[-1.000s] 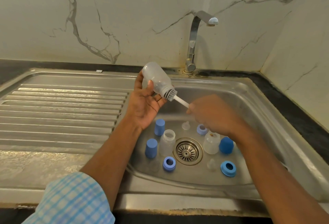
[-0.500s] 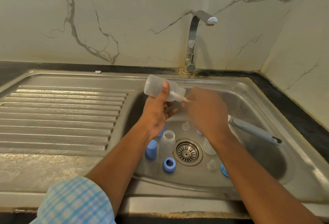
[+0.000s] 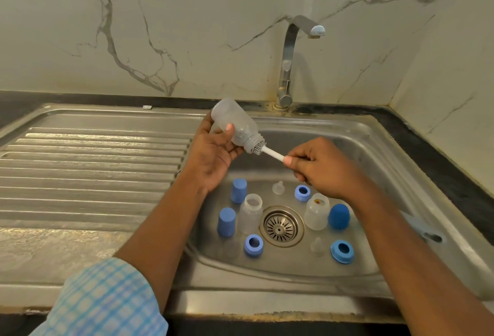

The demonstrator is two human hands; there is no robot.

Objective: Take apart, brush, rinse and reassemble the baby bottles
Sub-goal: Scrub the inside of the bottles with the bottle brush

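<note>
left hand (image 3: 213,156) is raised over the left edge of the sink (image 3: 374,154) basin, palm turned toward the camera, fingers curled round the clear bottle (image 3: 235,124) with the thumb laid across its body. the bottle is tilted, base up and to the left, threaded mouth down and to the right. the brush (image 3: 271,153) sits at that mouth: its bristle head is partly inside the neck and its white shaft runs down to the right. right hand (image 3: 320,170) is at about the same height over the middle of the basin, back of the hand up, fingers curled, thumb and fingers pinching the lower end of the white shaft. the rest of the handle passes under the right forearm; a blurred grey end shows near the right basin wall. both forearms reach in from the lower edge, the left one with a blue checked sleeve (image 3: 107,301). on the basin floor, round the drain (image 3: 280,226), stand two more open clear bottles (image 3: 250,212) (image 3: 316,211), three blue caps (image 3: 238,190) (image 3: 226,222) (image 3: 339,216), three blue rings (image 3: 302,192) (image 3: 253,245) (image 3: 342,251) and two clear teats (image 3: 278,188) (image 3: 317,246), all apart from the hands. the tap (image 3: 288,68) stands behind the basin, its spout turned right. the ribbed drainboard (image 3: 93,162) lies to the left. a dark desk (image 3: 441,164) borders the sink on the right.
</note>
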